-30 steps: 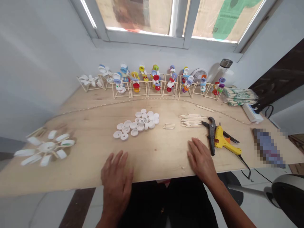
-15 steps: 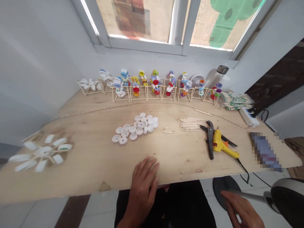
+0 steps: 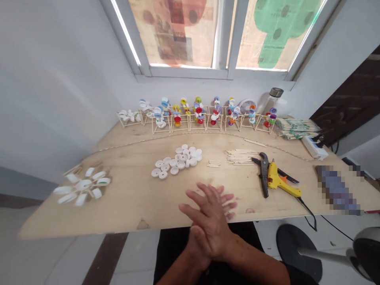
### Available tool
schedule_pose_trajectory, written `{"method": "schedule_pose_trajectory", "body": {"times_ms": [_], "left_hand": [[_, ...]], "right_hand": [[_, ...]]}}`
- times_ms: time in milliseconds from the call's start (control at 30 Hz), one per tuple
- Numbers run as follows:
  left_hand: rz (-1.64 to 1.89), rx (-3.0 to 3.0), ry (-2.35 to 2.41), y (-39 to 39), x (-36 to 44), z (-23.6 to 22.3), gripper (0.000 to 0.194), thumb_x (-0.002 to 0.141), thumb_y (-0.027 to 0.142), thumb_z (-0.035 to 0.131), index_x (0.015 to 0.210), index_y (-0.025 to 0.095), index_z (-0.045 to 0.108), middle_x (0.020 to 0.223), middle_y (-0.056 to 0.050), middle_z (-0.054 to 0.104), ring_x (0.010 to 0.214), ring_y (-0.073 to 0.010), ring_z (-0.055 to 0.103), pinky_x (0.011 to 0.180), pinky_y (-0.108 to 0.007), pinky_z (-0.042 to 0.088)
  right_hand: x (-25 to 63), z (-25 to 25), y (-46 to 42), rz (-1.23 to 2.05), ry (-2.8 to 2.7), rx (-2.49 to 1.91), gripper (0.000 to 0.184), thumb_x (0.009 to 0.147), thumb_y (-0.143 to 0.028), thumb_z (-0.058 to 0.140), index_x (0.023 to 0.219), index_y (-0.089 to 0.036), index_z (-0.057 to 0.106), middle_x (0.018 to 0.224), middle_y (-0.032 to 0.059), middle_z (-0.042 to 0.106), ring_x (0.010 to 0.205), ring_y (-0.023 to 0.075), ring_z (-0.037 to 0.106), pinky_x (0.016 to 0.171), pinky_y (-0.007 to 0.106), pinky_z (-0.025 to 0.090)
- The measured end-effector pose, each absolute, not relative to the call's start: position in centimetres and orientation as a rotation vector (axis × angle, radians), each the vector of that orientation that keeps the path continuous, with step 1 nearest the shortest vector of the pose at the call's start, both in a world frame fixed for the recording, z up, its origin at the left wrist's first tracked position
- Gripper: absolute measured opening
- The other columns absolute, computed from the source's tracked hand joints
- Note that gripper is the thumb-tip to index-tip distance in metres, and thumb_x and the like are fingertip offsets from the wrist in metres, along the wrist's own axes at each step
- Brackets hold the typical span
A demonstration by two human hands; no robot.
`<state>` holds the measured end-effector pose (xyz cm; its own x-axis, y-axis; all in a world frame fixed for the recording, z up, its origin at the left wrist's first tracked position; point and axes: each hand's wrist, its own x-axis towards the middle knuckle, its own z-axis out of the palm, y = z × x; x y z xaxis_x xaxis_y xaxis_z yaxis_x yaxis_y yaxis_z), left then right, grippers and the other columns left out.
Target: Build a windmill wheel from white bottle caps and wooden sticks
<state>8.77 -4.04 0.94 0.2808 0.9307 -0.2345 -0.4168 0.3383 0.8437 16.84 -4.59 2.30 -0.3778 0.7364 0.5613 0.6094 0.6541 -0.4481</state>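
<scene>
Both hands (image 3: 209, 233) pressed together over the bench (image 3: 124, 206), fingers (image 3: 204, 192) together and gripping nothing; white plastic bottle caps (image 3: 176, 161) at eleven o'clock, probably light and stiff, best pinched by the rim; yellow hot glue gun (image 3: 276, 180) at two o'clock.

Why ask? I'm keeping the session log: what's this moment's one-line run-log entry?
both hands: pressed together, empty, over plywood workbench | nearest: white plastic bottle caps, short craft sticks | right of them: yellow hot glue gun
</scene>
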Motion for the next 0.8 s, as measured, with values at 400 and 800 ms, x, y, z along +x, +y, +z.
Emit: {"method": "schedule_pose_trajectory", "body": {"times_ms": [400, 800], "left_hand": [[1.108, 0.62, 0.57, -5.2, 6.6, 6.0, 0.05, 0.089, 0.052, 0.039, 0.131, 0.028, 0.05, 0.146, -0.003, 0.04, 0.139, -0.0225, 0.024, 0.115, -0.04, 0.016], [1.159, 1.62, 1.507, -1.0, 0.2, 0.9, 0.029, 0.084, 0.033, 0.053, 0.107, 0.02, 0.064, 0.111, -0.007, 0.066, 0.109, -0.0242, 0.058, 0.099, -0.042, 0.042]], "right_hand": [[17.3, 1.5, -0.5, 0.057, -1.846, -1.22, 0.049, 0.095, -0.039, 0.018, 0.14, -0.025, 0.031, 0.147, 0.0069, 0.032, 0.139, 0.0253, 0.02, 0.109, 0.056, 0.006], [25.1, -1.1, 0.7, -0.081, -1.702, -1.597, 0.03, 0.085, -0.027, 0.045, 0.112, -0.021, 0.058, 0.112, 0.0077, 0.064, 0.107, 0.0239, 0.055, 0.094, 0.042, 0.033]]}}
